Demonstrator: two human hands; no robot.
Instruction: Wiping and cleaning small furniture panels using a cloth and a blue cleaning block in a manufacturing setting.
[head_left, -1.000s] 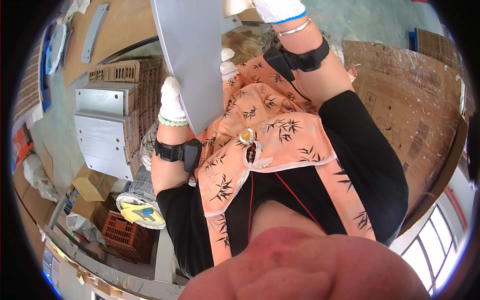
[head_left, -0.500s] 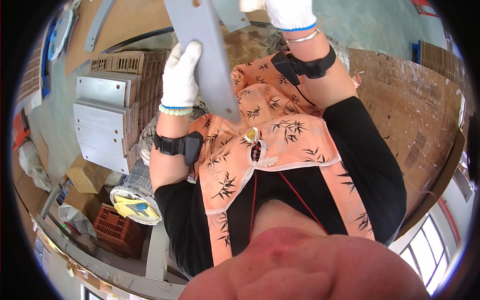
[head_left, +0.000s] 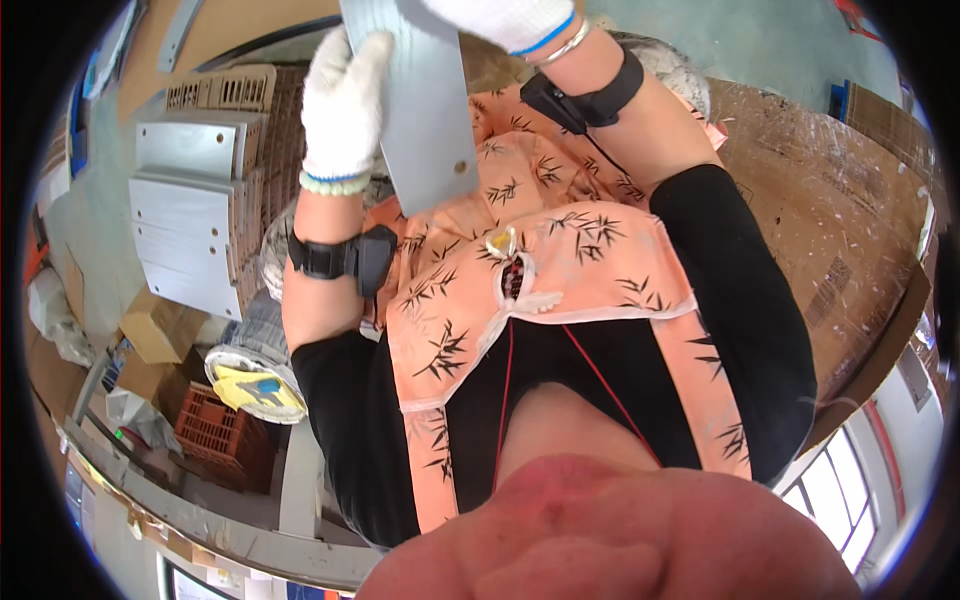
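Note:
A long flat grey panel [head_left: 422, 110] with a hole near its lower corner is held up in front of my apron. My left hand [head_left: 345, 105], in a white knitted glove, is closed on the panel's left edge, its thumb along that edge. My right hand [head_left: 505, 18], also gloved in white, is over the panel's upper right part at the top of the view. Its fingers are cut off by the picture's edge, so whether it holds anything is hidden.
On my left, similar grey panels [head_left: 185, 240] are stacked against brown plastic crates [head_left: 285, 115]. Below them are a white bucket with a yellow cloth [head_left: 250, 388], a cardboard box [head_left: 165, 328] and a red-brown crate [head_left: 215, 425]. A cardboard-covered surface [head_left: 790, 200] lies on my right.
The panel has turned to show more of its broad face, and its lower end has risen slightly. My right hand has moved left and up, over the panel. My left hand has shifted slightly left and up.

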